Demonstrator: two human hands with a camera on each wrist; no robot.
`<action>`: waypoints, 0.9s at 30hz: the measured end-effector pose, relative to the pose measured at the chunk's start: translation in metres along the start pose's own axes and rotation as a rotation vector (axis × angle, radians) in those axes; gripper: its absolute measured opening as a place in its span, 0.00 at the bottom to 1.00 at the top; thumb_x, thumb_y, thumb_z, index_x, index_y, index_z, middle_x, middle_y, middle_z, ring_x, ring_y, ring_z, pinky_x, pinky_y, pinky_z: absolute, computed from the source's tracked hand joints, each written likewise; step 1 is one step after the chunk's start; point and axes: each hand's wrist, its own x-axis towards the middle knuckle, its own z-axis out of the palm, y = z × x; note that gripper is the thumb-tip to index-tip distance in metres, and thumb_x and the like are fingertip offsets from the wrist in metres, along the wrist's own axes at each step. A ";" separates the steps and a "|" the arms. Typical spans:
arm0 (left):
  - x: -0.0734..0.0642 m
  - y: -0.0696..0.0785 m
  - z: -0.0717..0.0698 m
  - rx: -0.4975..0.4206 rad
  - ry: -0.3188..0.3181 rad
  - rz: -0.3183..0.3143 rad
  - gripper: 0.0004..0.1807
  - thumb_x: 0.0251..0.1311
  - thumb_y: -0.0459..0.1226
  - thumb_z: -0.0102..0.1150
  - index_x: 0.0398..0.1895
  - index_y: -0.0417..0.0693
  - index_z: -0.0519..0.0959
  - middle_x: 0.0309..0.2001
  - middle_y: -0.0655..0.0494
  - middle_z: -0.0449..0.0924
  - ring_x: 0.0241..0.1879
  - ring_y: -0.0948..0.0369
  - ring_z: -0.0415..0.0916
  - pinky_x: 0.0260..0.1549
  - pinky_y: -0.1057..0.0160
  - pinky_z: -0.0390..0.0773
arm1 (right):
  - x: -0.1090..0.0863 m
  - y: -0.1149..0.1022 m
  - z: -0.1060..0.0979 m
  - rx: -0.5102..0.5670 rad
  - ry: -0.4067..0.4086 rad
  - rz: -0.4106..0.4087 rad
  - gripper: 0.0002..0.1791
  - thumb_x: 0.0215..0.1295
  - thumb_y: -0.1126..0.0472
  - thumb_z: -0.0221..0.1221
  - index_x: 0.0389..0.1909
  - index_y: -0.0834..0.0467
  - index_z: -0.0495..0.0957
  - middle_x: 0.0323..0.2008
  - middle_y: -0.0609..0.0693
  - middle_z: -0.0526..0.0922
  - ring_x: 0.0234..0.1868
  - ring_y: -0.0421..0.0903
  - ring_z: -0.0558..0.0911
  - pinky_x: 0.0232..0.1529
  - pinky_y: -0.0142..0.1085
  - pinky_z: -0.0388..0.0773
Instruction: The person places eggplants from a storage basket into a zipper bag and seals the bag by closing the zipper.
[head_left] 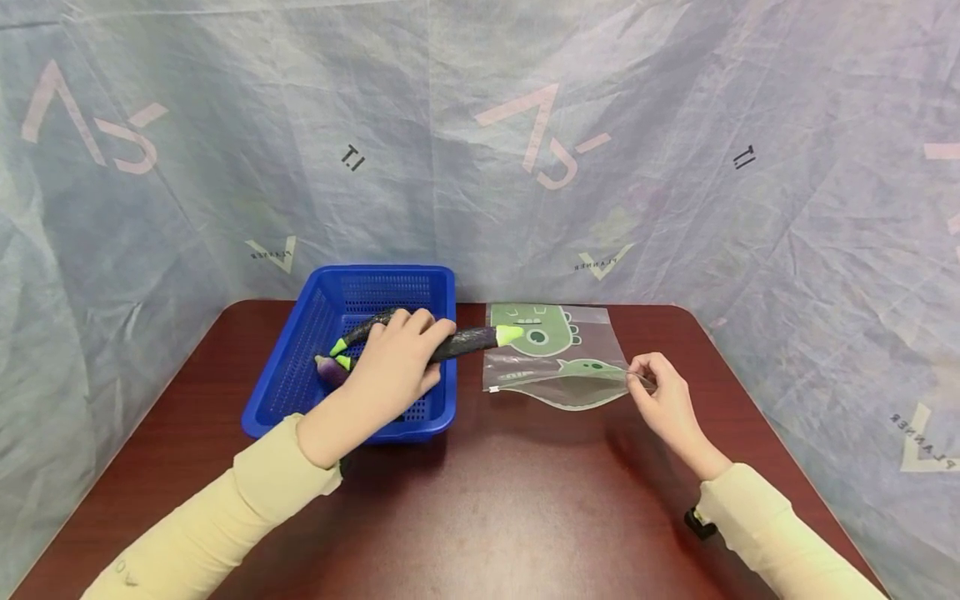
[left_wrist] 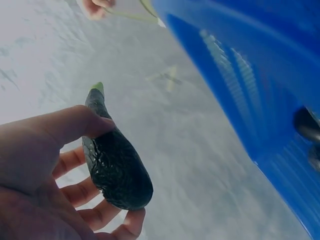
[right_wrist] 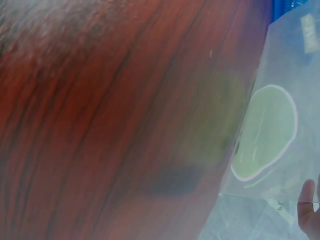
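At the frame's centre, the left hand (head_left: pixel 397 354) grips the eggplant (head_left: pixel 470 342), which is probably light, firm and slippery (best held round its middle), while the right hand (head_left: pixel 665 397) pinches the bag (head_left: pixel 553 357).

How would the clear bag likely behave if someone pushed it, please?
The clear bag is probably floppy: its thin, see-through film bows along the near edge. It may pivot rather than slide freely, since the right hand pinches one corner.
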 end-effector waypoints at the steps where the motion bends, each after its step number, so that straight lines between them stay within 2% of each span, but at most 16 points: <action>1: -0.001 0.004 0.001 -0.002 0.006 0.008 0.22 0.50 0.39 0.66 0.50 0.54 0.73 0.39 0.54 0.74 0.41 0.51 0.70 0.29 0.53 0.70 | 0.000 0.000 0.001 0.005 0.000 -0.003 0.07 0.57 0.71 0.57 0.34 0.58 0.73 0.30 0.46 0.72 0.30 0.34 0.71 0.32 0.19 0.67; 6: -0.003 0.018 0.005 -0.018 0.040 0.039 0.22 0.48 0.38 0.66 0.48 0.54 0.73 0.38 0.55 0.73 0.40 0.52 0.69 0.28 0.54 0.69 | 0.001 0.000 0.002 0.018 -0.013 -0.015 0.07 0.57 0.71 0.59 0.35 0.58 0.74 0.31 0.46 0.74 0.30 0.33 0.72 0.32 0.20 0.67; 11: -0.002 0.029 0.015 -0.014 0.051 0.042 0.24 0.47 0.39 0.66 0.51 0.55 0.73 0.38 0.56 0.72 0.39 0.53 0.69 0.29 0.55 0.68 | -0.001 -0.003 0.002 0.040 -0.020 -0.035 0.08 0.57 0.72 0.60 0.36 0.61 0.74 0.32 0.48 0.75 0.30 0.35 0.74 0.31 0.18 0.68; 20: -0.002 0.048 0.032 0.011 0.095 0.106 0.25 0.43 0.40 0.68 0.48 0.54 0.73 0.37 0.56 0.72 0.38 0.53 0.68 0.27 0.57 0.64 | -0.001 -0.039 -0.008 0.046 -0.013 -0.083 0.06 0.57 0.75 0.59 0.34 0.68 0.73 0.30 0.56 0.76 0.28 0.41 0.73 0.30 0.20 0.68; 27: -0.002 0.060 0.052 0.037 0.140 0.145 0.22 0.44 0.38 0.65 0.45 0.52 0.72 0.38 0.57 0.73 0.37 0.56 0.68 0.24 0.59 0.62 | -0.001 -0.044 -0.009 0.064 0.010 -0.074 0.06 0.57 0.76 0.58 0.34 0.68 0.73 0.30 0.56 0.75 0.28 0.39 0.74 0.30 0.19 0.68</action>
